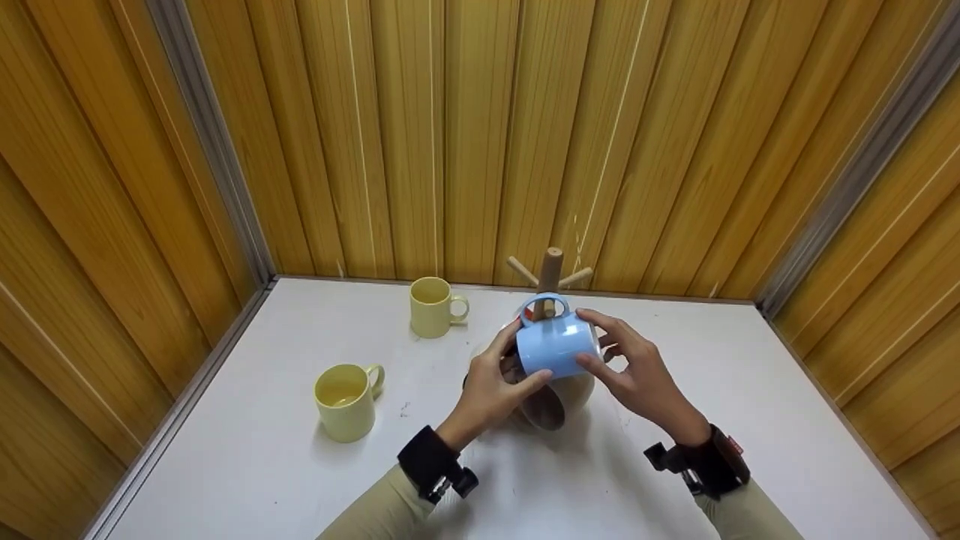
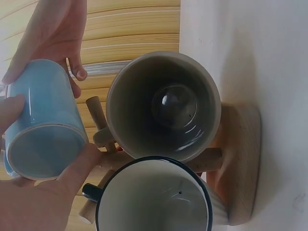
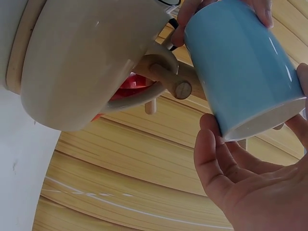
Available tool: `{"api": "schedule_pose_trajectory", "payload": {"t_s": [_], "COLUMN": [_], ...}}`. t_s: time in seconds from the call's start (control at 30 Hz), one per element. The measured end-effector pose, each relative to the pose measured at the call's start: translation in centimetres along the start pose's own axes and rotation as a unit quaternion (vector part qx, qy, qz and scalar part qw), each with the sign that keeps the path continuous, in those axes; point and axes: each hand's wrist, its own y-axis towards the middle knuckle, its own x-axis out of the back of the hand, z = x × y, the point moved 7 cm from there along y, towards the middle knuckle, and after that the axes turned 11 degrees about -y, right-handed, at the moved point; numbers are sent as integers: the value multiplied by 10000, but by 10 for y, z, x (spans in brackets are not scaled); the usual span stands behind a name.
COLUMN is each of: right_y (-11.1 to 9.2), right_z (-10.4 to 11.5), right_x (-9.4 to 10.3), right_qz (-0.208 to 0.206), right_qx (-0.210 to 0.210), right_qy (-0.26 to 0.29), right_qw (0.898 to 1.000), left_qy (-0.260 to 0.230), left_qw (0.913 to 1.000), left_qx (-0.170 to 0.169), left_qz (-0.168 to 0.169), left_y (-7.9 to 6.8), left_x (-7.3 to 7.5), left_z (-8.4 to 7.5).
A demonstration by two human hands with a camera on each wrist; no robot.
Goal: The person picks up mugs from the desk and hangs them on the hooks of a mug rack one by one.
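Observation:
A light blue mug (image 1: 553,349) lies on its side in the air, its handle up, in front of a wooden mug tree (image 1: 551,271). My left hand (image 1: 491,386) grips its left end, thumb along the lower side. At the other end my right hand (image 1: 641,367) holds it between thumb and fingers. On the tree's pegs hang a beige mug (image 2: 163,106) and a white mug with a dark rim (image 2: 154,199), both with their mouths toward the left wrist camera. Behind the beige mug's handle shows something red (image 3: 134,84), mostly hidden.
Two pale yellow mugs stand upright on the white table (image 1: 247,405) to the left: a nearer yellow mug (image 1: 346,412) and a farther yellow mug (image 1: 430,311) by the back edge. Wood-patterned walls (image 1: 480,150) enclose the table at the back and sides.

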Motion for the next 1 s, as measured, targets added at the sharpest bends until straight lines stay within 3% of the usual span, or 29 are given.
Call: {"api": "schedule_pose_trajectory", "payload": {"t_s": [0.67, 1.0], "right_y": [-4, -11], "right_z": [-10, -13], "right_x": [-9, -16], "right_qz": [123, 256], "right_qx": [-284, -423], "right_qy": [40, 288], "right_qw": [9995, 9984], "left_qy": [-6, -268], "left_qw": [10000, 9996], "left_qx": [20, -86], "left_qz": [-6, 16], "left_y": [-1, -4], "left_x": [4, 4], "left_z": [0, 1]}}
